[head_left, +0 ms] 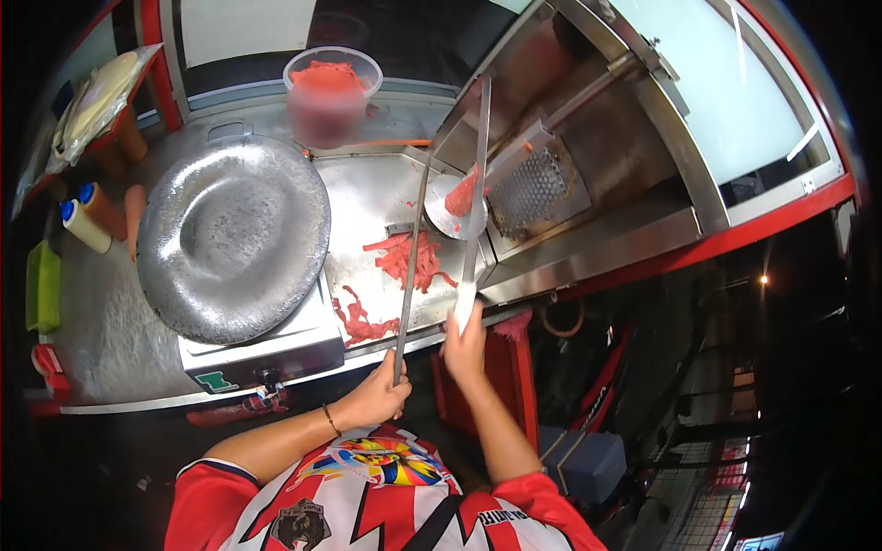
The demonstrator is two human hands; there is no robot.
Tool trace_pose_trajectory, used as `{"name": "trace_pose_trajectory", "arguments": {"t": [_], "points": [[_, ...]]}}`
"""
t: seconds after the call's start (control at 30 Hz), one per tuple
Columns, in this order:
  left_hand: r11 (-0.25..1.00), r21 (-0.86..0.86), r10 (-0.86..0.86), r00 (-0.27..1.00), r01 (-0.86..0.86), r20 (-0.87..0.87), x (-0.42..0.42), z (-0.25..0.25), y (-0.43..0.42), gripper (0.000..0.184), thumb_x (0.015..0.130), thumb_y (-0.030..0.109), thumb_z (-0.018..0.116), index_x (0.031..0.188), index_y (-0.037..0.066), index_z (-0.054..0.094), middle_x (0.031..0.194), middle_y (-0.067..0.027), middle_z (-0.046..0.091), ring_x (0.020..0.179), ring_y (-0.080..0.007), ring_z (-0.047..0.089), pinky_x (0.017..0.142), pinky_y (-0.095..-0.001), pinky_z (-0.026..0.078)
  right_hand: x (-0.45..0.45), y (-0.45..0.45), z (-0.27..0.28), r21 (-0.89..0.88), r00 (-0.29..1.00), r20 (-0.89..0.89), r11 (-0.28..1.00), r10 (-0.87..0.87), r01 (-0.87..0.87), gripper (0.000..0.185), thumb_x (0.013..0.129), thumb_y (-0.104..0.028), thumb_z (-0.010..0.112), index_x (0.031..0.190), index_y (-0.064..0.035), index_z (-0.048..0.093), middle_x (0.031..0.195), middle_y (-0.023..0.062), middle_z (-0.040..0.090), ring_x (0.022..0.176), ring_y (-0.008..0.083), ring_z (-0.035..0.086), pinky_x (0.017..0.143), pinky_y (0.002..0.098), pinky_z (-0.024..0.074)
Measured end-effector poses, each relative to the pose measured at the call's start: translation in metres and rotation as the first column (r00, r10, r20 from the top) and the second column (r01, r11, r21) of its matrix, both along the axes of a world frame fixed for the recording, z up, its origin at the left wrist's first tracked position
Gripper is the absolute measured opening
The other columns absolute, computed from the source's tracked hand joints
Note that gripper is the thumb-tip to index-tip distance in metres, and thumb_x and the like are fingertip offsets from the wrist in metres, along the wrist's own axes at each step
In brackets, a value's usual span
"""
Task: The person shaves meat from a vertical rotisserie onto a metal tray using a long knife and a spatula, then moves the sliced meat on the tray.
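Note:
My left hand point(378, 393) is closed round the lower end of a long thin metal rod point(413, 266), which slants up over the counter. In my right hand point(465, 344) is the handle of a long knife point(480, 174), its blade pointing up and away. Between and beside the two tools, red meat strips point(411, 261) lie on the metal counter, with more meat pieces point(360, 320) nearer its front edge. Behind the knife, a round metal plate point(445, 220) bears a lump of red meat point(461, 195) by the grill.
A large domed metal pan point(241, 234) sits on a burner at the left. Beyond it stands a clear tub point(328, 106) of red meat. Squeeze bottles point(87, 228) and a green container point(43, 286) are at far left. A perforated burner point(528, 191) is at right.

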State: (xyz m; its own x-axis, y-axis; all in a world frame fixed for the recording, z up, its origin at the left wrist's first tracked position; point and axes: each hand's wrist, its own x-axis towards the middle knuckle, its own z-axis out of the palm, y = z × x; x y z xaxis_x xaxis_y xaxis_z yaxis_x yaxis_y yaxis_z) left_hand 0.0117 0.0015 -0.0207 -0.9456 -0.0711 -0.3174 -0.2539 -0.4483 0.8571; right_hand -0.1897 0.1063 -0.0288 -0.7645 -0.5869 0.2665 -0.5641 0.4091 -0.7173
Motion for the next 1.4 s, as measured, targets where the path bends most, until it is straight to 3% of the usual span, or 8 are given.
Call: {"name": "trace_pose_trajectory", "arguments": {"t": [0.07,0.27,0.4,0.43,0.87,0.93,1.1,1.4], "points": [[1.0,-0.025,0.006,1.0,-0.006,0.001,-0.004,0.003,-0.005,0.023,0.104,0.001,0.048,0.115,0.008,0.029,0.075,-0.0049,0.046,0.054,-0.0152,0.051,0.05,-0.0334,0.048,0.044,0.036,0.0,0.068,0.946,0.32,0.997,-0.057,0.038,0.034,0.106,-0.018,0.058,0.135,-0.0012,0.049,0.071,0.0165,0.064,0.056,0.0304,0.067,0.053,0.043,0.0507],[0.998,-0.067,0.014,1.0,-0.014,-0.003,-0.009,-0.002,-0.004,0.027,0.101,0.007,0.051,0.119,0.001,0.032,0.082,-0.0106,0.053,0.056,-0.0192,0.058,0.051,-0.0364,0.05,-0.014,0.014,-0.005,0.095,0.998,0.04,0.995,0.039,-0.043,0.022,0.107,-0.015,0.058,0.119,-0.0018,0.045,0.079,0.0144,0.068,0.049,0.0232,0.063,0.043,0.0375,0.0492],[0.996,-0.089,0.006,1.0,-0.006,0.002,-0.02,0.004,-0.013,0.03,0.101,0.008,0.05,0.122,0.0,0.03,0.076,-0.0093,0.053,0.055,-0.0187,0.059,0.051,-0.0359,0.05,0.017,0.045,-0.002,0.166,0.999,-0.035,0.986,0.014,-0.008,0.032,0.105,-0.018,0.06,0.132,-0.0037,0.049,0.084,0.0236,0.068,0.065,0.041,0.07,0.057,0.0464,0.0528],[0.995,-0.1,0.019,1.0,-0.019,-0.002,-0.023,0.003,-0.014,0.032,0.101,0.009,0.05,0.123,-0.001,0.029,0.073,-0.0087,0.053,0.056,-0.0194,0.059,0.052,-0.0363,0.051,0.032,0.068,-0.005,0.267,0.993,0.109,0.964,-0.034,0.003,0.036,0.104,-0.016,0.06,0.135,-0.0016,0.047,0.095,0.0322,0.069,0.09,0.0529,0.07,0.071,0.0569,0.0521],[1.0,-0.024,0.013,1.0,-0.014,-0.011,0.005,0.0,0.016,0.028,0.1,0.008,0.053,0.117,0.002,0.031,0.083,-0.0117,0.053,0.058,-0.0199,0.06,0.052,-0.0376,0.051,-0.023,-0.033,0.043,0.05,0.992,0.124,0.998,-0.039,0.033,0.029,0.104,-0.017,0.059,0.124,0.0022,0.05,0.087,0.0303,0.067,0.083,0.0526,0.067,0.069,0.0537,0.0495],[0.999,-0.049,0.016,1.0,-0.017,-0.012,0.0,0.002,0.012,0.028,0.1,0.009,0.053,0.117,0.001,0.032,0.083,-0.0118,0.054,0.058,-0.0204,0.061,0.052,-0.0378,0.051,0.001,0.009,0.0,0.029,0.986,0.162,0.999,-0.027,0.022,0.038,0.105,-0.015,0.058,0.137,0.0024,0.048,0.097,0.0311,0.07,0.093,0.0504,0.071,0.075,0.0515,0.054],[0.993,-0.122,0.002,1.0,0.001,0.02,-0.012,0.012,0.004,0.023,0.101,0.003,0.049,0.113,0.005,0.029,0.077,-0.0053,0.046,0.055,-0.017,0.055,0.053,-0.0346,0.05,-0.005,0.028,-0.013,0.075,1.0,0.024,0.997,-0.003,0.001,0.029,0.106,-0.017,0.058,0.128,-0.0028,0.048,0.073,0.0149,0.065,0.053,0.0263,0.065,0.048,0.0418,0.0491],[0.985,-0.17,0.008,1.0,-0.01,-0.007,-0.034,-0.001,-0.012,0.048,0.101,0.011,0.05,0.135,-0.007,0.02,0.074,-0.0125,0.057,0.056,-0.0217,0.062,0.052,-0.0373,0.052,0.023,0.088,0.0,0.203,0.995,-0.095,0.979,0.02,0.0,0.033,0.105,-0.019,0.061,0.13,-0.0016,0.048,0.082,0.0296,0.067,0.079,0.0518,0.07,0.06,0.0537,0.0494]]}}
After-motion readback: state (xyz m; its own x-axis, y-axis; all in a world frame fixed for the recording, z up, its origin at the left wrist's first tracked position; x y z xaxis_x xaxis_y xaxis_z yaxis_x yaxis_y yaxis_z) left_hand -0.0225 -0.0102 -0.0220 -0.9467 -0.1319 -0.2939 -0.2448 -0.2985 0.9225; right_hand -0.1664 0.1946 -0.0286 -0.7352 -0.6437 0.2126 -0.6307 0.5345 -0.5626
